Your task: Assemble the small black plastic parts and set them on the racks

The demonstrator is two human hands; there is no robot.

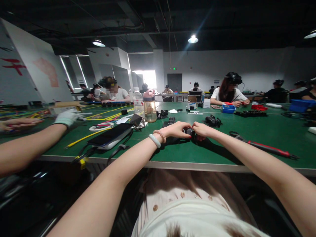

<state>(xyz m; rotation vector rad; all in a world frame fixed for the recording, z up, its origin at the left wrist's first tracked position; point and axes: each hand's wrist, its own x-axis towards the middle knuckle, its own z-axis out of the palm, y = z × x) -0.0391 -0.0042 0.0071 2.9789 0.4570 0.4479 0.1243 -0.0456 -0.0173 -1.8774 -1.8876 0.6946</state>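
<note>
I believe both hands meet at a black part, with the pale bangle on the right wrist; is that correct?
Not quite: the head view shows the pale bangle on the left wrist. The left hand and right hand do meet at the black part.

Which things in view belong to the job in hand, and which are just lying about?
Likely in the job:
small black part, held between left hand and right hand
black pieces beyond the right hand, possibly

Seemingly lying about:
dark-screened phone
amber bottle
clear bottle
red-handled tool, untouched, though its role is unclear
</note>
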